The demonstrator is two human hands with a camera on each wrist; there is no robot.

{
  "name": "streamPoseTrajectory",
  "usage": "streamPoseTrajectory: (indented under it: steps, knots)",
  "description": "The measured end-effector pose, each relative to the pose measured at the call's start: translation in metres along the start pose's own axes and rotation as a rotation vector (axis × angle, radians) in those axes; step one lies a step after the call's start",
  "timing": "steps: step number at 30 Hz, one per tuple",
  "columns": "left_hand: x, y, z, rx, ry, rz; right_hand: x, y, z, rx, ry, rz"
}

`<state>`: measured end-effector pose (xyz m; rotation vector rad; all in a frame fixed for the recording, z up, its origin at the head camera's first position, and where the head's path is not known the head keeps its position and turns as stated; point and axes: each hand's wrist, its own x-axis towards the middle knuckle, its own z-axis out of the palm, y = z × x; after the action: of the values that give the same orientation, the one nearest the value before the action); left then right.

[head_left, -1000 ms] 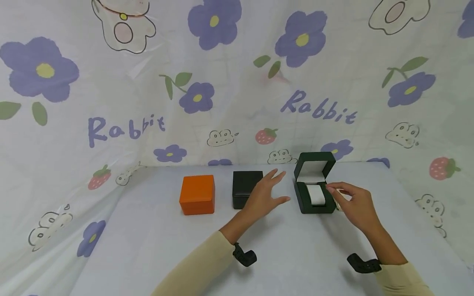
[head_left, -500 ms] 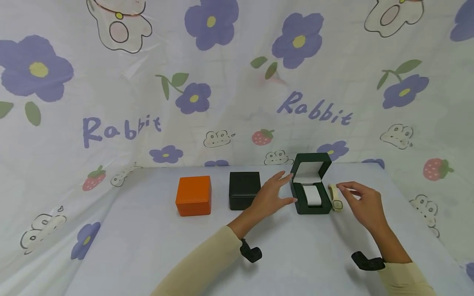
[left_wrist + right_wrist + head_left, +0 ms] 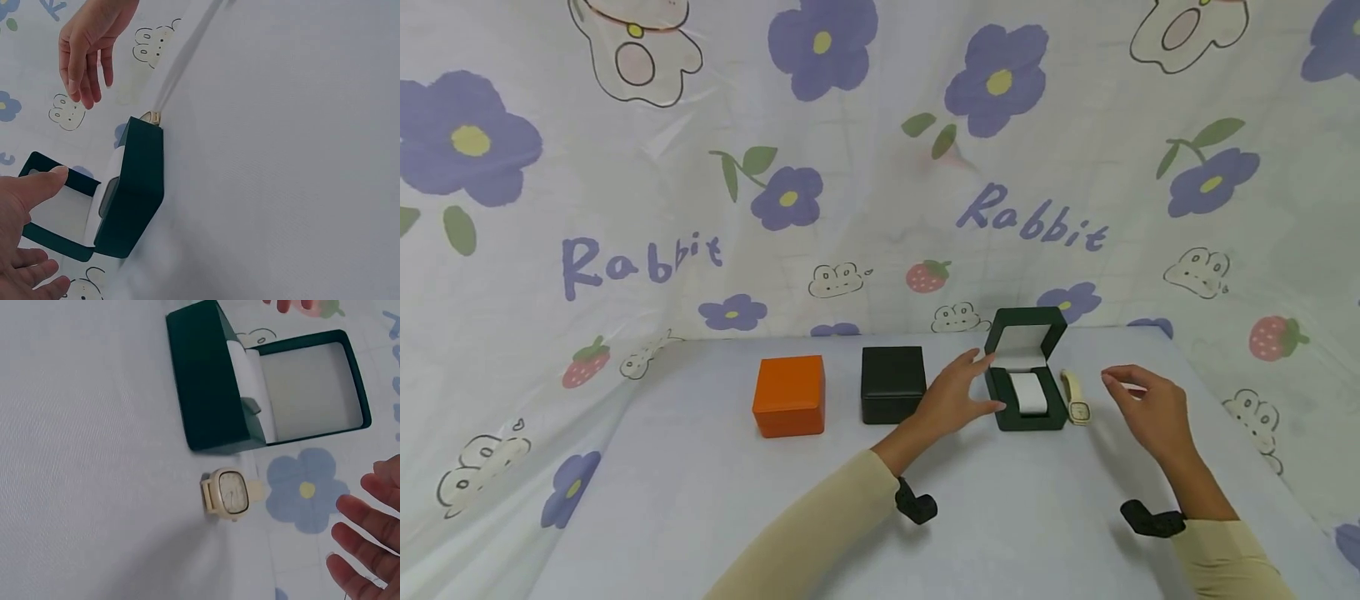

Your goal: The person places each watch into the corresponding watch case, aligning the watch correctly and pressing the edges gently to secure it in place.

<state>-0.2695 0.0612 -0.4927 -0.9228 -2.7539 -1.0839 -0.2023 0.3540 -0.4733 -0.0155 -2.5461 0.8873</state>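
Observation:
A dark green watch box (image 3: 1011, 414) stands with its lid raised, a white cushion (image 3: 1029, 393) in its base. Just right of the box lies a cream wristwatch (image 3: 1078, 408), its squarish dial facing up in the right wrist view. My left hand (image 3: 953, 394) reaches to the box's left side, thumb and fingers spread and gripping nothing; whether a fingertip touches the box I cannot tell. To the right of the watch, my right hand (image 3: 1153, 410) hovers apart from it with loosely bent fingers (image 3: 369, 522) and nothing held.
A black box (image 3: 891, 383) with its lid down stands left of the green box, partly behind my left hand. Further left is a closed orange box (image 3: 789, 396). A printed cloth (image 3: 880, 167) hangs behind the white table (image 3: 700, 517).
My right hand has drawn away to the right, uncovering the watch beside the green box. My left hand has moved right, closer to that box. The camera view has shifted slightly.

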Motion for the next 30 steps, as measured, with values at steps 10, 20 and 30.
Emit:
streamPoseTrajectory:
  steps: [10,20,30]
  knots:
    - [0.009,0.004,0.011,0.035,-0.014,-0.022,0.002,0.016,0.004,-0.064,-0.060,0.079]
    - [0.015,-0.001,0.023,0.095,-0.018,-0.024,0.006,0.024,0.017,-0.120,-0.311,0.208]
    - [0.020,0.003,0.032,0.158,-0.019,-0.020,0.008,0.017,0.024,-0.189,-0.393,0.201]
